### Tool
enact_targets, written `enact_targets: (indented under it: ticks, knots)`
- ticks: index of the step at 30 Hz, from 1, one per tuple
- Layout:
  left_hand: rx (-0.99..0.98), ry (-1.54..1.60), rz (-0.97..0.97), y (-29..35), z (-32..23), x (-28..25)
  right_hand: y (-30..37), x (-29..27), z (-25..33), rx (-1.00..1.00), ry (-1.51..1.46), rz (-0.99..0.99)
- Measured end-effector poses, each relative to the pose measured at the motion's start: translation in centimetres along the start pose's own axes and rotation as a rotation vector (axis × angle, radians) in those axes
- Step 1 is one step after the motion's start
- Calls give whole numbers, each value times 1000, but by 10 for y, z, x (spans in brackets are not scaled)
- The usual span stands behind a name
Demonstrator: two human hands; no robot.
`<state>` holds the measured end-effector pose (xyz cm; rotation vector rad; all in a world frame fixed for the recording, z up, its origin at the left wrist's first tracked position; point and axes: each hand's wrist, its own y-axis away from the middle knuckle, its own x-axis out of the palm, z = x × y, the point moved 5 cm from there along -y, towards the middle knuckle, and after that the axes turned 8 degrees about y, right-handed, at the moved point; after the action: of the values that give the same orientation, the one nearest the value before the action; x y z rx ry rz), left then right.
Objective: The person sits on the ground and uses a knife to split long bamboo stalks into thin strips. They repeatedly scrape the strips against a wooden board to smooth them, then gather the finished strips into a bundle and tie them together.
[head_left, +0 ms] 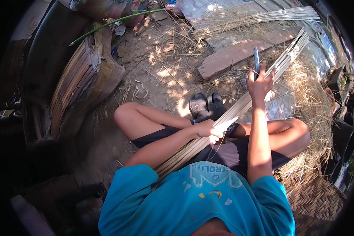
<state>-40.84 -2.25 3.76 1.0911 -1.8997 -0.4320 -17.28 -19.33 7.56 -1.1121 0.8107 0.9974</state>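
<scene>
A long bundle of pale split strips (pixel 240 108), bamboo-like, runs diagonally across my lap, from beside my left upper arm to the far right. My left hand (pixel 209 130) is closed around the bundle at its middle, over my crossed legs. Farther along, my right hand (pixel 260 84) is at the bundle's left edge, its fingers partly spread. A knife (pixel 257 59) with a narrow grey blade sticks up between its thumb and fingers, pointing away from me. The knife's handle is hidden in the hand. Whether these fingers also touch the strips I cannot tell.
A wooden plank (pixel 240 55) lies beyond my right hand, with more pale strips (pixel 287 15) behind it. Dark sandals (pixel 206 106) sit before my feet. Straw shavings (pixel 306 106) pile at right, beside a woven mat (pixel 316 198). A green stick (pixel 114 24) leans at far left.
</scene>
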Motion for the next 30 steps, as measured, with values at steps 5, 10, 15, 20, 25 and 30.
enact_targets:
  ticks: [5, 10, 15, 20, 25, 30]
  knots:
    - [39, 52, 5, -2, 3, -3, 26, 27, 1, 0, 367, 912]
    - [59, -32, -19, -2, 0, -10, 34, 33, 4, -1, 302, 813]
    - [-6, -554, -261, 13, -52, -43, 44, 52, -6, 47, 352, 914]
    - [-2, -1154, -1000, 63, -85, -253, 47, 47, 26, -1, 337, 956]
    - [-719, -1179, -906, 120, -20, -376, 43, 47, 21, 23, 342, 967]
    - [-575, -851, -1283, 117, -4, -412, 38, 43, 25, 43, 314, 978]
